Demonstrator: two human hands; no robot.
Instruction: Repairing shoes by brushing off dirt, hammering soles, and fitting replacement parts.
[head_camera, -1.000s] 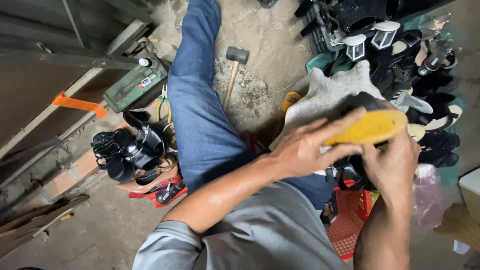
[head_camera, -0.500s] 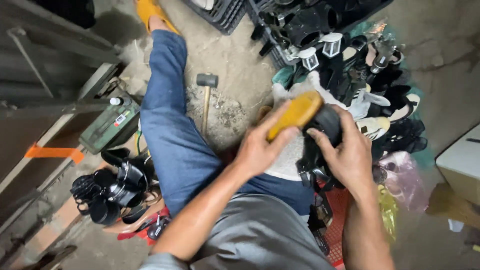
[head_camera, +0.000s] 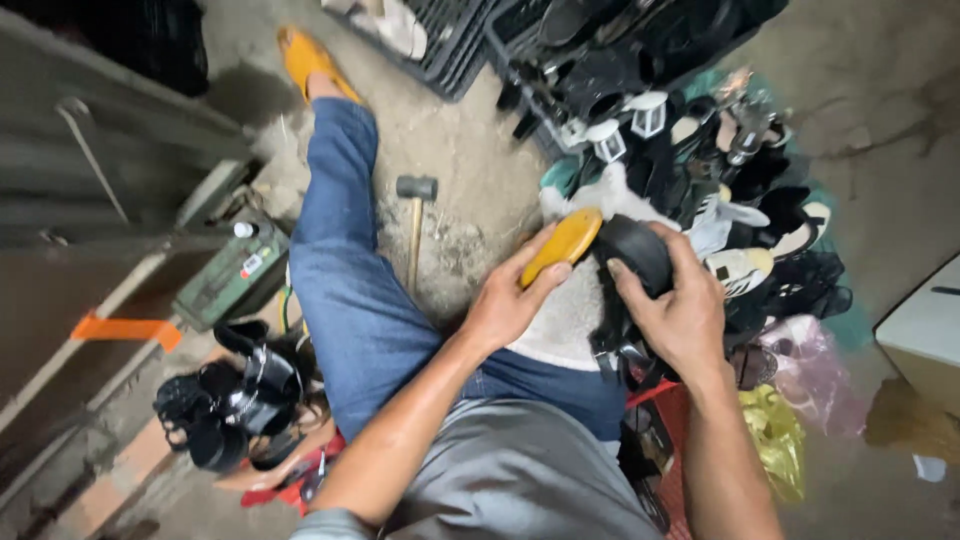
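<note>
My left hand (head_camera: 507, 300) grips a yellow shoe sole (head_camera: 562, 244) from below, thumb on its near end. My right hand (head_camera: 676, 305) is closed over the black upper of the same shoe (head_camera: 632, 250), pressing it against the sole. The shoe is held above a white fluffy cloth (head_camera: 570, 315) lying over my lap. My leg in blue jeans (head_camera: 345, 280) stretches out to the far left, with a yellow sandal (head_camera: 305, 62) on the foot.
A hammer (head_camera: 415, 215) lies on the concrete floor beside my leg. A heap of black sandals and shoes (head_camera: 745, 210) fills the right, dark crates (head_camera: 560, 40) the back. A green box (head_camera: 232, 278) and more black sandals (head_camera: 235, 395) sit at left. A red crate (head_camera: 670, 420) stands below my hands.
The camera view has swung down and right, so the scene shifted. Both hands keep hold of the shoe; the yellow sole has turned more edge-on and my right hand now covers the black upper.
</note>
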